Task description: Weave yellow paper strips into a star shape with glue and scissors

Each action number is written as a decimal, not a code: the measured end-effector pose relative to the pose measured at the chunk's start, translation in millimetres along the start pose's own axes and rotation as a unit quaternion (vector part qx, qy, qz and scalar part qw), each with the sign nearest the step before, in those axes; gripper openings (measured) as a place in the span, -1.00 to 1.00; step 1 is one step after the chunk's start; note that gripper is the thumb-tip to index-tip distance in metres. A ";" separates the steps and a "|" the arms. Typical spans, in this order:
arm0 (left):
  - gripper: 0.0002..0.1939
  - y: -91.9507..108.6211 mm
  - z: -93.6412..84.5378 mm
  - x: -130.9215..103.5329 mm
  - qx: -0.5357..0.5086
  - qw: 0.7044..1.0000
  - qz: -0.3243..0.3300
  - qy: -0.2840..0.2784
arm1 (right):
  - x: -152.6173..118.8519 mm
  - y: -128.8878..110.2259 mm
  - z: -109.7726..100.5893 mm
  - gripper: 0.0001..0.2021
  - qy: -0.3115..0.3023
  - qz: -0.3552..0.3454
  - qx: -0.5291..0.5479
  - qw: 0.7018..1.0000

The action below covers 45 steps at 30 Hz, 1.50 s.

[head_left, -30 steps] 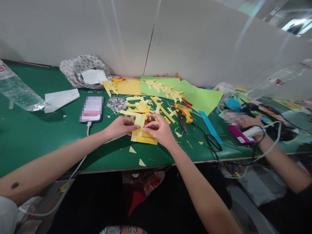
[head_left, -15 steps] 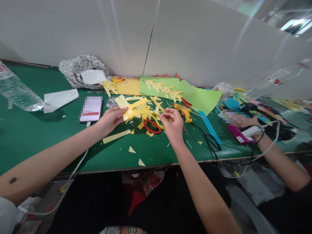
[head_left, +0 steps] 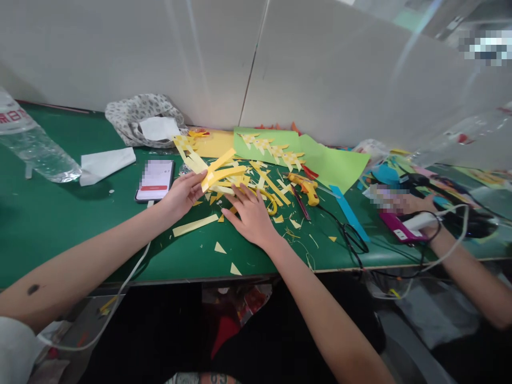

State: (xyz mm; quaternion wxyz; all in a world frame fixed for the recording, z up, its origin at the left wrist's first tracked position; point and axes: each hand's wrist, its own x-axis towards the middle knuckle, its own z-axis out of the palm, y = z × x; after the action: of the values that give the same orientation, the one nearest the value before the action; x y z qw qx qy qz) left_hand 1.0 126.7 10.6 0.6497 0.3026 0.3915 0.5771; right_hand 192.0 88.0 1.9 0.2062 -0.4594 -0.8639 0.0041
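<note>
My left hand (head_left: 186, 193) pinches a piece of folded yellow paper strips (head_left: 227, 174) between thumb and fingers, its loose ends pointing right. Beside it, my right hand (head_left: 253, 216) reaches low over a heap of yellow paper scraps (head_left: 276, 189), palm down with fingers apart. Under and behind its fingers lies a pair of scissors (head_left: 273, 207); only part of a yellow handle shows and the rest is covered. I cannot tell whether the fingers touch the scissors. A pale yellow strip (head_left: 196, 225) lies on the green table (head_left: 160, 256) below my left hand.
A yellow glue gun (head_left: 307, 189) with a black cord lies right of the scraps, near a blue strip (head_left: 350, 213). Green sheets (head_left: 332, 160) bear woven yellow pieces. A phone (head_left: 155, 180) and bottle (head_left: 44, 152) are left. Another person's hand (head_left: 412, 204) is at right.
My right hand has moved left and down from the ends of the yellow strips to the scraps and scissors, its fingers spreading. My left hand still holds the strips. The view has shifted slightly.
</note>
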 end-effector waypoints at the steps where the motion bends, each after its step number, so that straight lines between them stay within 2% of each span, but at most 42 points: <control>1: -0.86 -0.7 0.1 -0.6 0.012 1.000 0.004 -0.005 | -0.2 0.9 2.2 -0.56 -0.007 0.009 -0.008 1.000; 4: -0.81 -2.2 1.6 -4.3 0.056 0.998 0.009 -0.036 | -2.4 2.9 6.8 -0.52 0.000 0.022 -0.017 1.000; 7: -0.84 -3.0 4.0 -9.1 0.105 0.991 -0.001 -0.080 | -3.8 1.2 6.2 -0.57 0.033 0.028 -0.014 0.999; 9: -0.84 -3.6 4.7 -11.1 0.134 0.987 0.002 -0.092 | -3.7 -0.3 3.2 -0.64 0.072 0.048 0.017 0.996; 11: -0.86 -4.1 4.6 -12.1 0.154 0.984 0.011 -0.091 | -3.1 0.4 -0.7 -0.68 0.137 0.096 0.083 0.982; 13: -0.87 -4.2 4.5 -12.9 0.169 0.981 0.016 -0.091 | -2.9 4.5 -4.6 -0.63 0.214 0.163 0.170 0.948; 15: -0.87 -3.7 5.2 -14.2 0.184 0.978 0.020 -0.096 | -3.4 12.2 -8.1 -0.56 0.285 0.221 0.248 0.899; 18: -0.86 -2.8 7.8 -17.3 0.205 0.973 0.026 -0.102 | -4.7 27.2 -12.2 -0.48 0.357 0.244 0.310 0.847; 22: -0.88 -2.9 9.8 -20.3 0.224 0.967 0.030 -0.116 | -4.9 42.4 -13.9 -0.42 0.375 0.255 0.393 0.800; 25: -0.87 -4.4 8.5 -19.8 0.232 0.964 0.031 -0.129 | -2.5 43.3 -13.3 -0.41 0.391 0.256 0.453 0.759; 29: -0.86 -6.3 6.1 -18.3 0.237 0.960 0.024 -0.145 | 1.8 35.1 -15.9 -0.66 0.416 0.298 0.492 0.705; 31: -0.87 -6.6 5.7 -18.5 0.231 0.960 0.018 -0.154 | 2.9 31.0 -18.8 -0.75 0.411 0.329 0.503 0.685; 33: -0.89 -6.4 5.8 -18.9 0.214 0.964 0.016 -0.156 | 2.8 28.0 -21.2 -0.72 0.383 0.348 0.522 0.678; 38: -0.86 -5.6 5.4 -17.4 0.138 0.978 0.006 -0.154 | 0.6 23.0 -19.5 -0.68 0.254 0.370 0.555 0.700; 42: -0.86 -6.1 5.2 -15.4 0.160 0.979 0.007 -0.128 | 0.7 17.4 -19.6 -0.60 0.159 0.342 0.577 0.725; 45: -0.85 -7.5 5.7 -16.2 0.229 0.965 0.008 -0.131 | 0.7 12.4 -24.8 -0.45 0.124 0.300 0.617 0.717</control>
State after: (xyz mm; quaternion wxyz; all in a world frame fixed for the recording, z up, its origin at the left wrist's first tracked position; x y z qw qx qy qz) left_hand 9.2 110.0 9.8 0.6040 0.5191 0.4228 0.4323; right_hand 210.4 91.2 22.4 0.5367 -0.4623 -0.4537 0.5407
